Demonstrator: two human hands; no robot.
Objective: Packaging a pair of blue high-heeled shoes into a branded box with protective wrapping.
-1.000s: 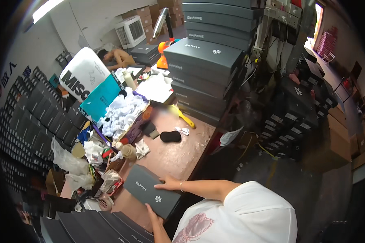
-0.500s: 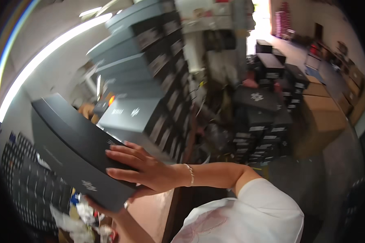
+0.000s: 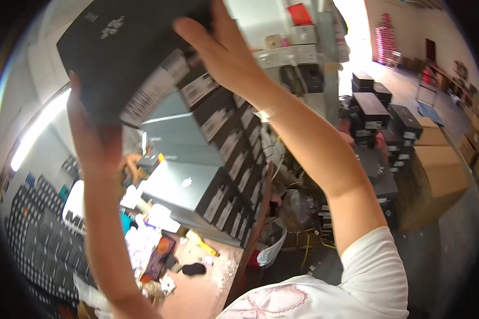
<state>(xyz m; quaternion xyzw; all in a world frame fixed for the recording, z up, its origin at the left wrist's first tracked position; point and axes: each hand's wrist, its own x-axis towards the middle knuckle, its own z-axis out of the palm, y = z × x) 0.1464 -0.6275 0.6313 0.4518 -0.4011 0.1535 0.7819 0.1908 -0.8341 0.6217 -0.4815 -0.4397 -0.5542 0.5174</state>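
Note:
Both my hands hold a dark grey shoebox (image 3: 127,58) up high at the upper left, with a white label on its near end. My left hand (image 3: 96,133) is under and against its left side, fingers partly hidden. My right hand (image 3: 226,61) grips the right side, thumb toward the box and the other fingers cut off by the upper edge. Just below and behind the held box stands a tall stack of similar shoeboxes (image 3: 215,154), labelled ends facing right.
A pinkish table (image 3: 207,287) bears white paper scraps, a yellow-handled cutter (image 3: 202,243) and a small black piece (image 3: 193,269). More dark boxes (image 3: 371,109) and a brown carton (image 3: 431,181) stand at the right. Many boxes (image 3: 42,239) are piled far left. A plastic bag (image 3: 298,207) lies beside the table.
My hands have lifted the shoebox up and turned it, so its labelled end now faces me. Both arms are stretched upward, and more of the tabletop shows.

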